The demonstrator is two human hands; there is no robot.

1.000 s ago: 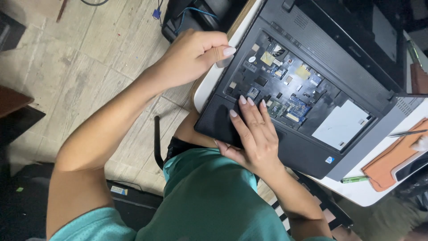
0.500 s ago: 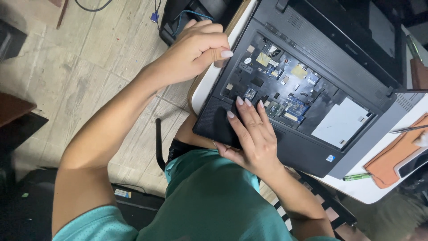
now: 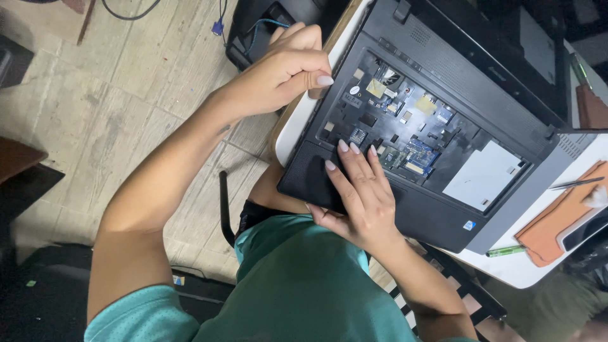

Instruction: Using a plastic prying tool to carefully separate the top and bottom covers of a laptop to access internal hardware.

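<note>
So here's the setup: a black laptop (image 3: 443, 126) with its keyboard pulled out sits at an angle on a white counter (image 3: 506, 269), one corner hanging off the counter edge over the person's lap. With the keyboard gone you can see straight into the bay, where there's a blue circuit board (image 3: 415, 155), a few yellowish patches and a pale rectangular plate (image 3: 484, 183) off to one side. The left hand (image 3: 285, 73) is curled over the far edge of the laptop base, thumb lying along the rim and the other fingers folded under, so that grip is pressed together on the laptop's side rather than pinching anything small. The right hand (image 3: 358, 190) lies flat on the palm rest with fingers spread loosely, fingertips (image 3: 342, 145) just reaching the lip of the open bay; it isn't pinching anything, only resting and pressing on the casing. Further along the counter there's an orange pouch (image 3: 554, 228) with a slim metal tool (image 3: 576, 183) lying next to it, and a green pen (image 3: 506, 251) near the counter's front edge. The person is wearing a teal shirt (image 3: 304, 285). Below is a pale tiled floor (image 3: 126, 114), with a dark bag (image 3: 266, 25) and a blue cable (image 3: 266, 24) by the counter's end.
</note>
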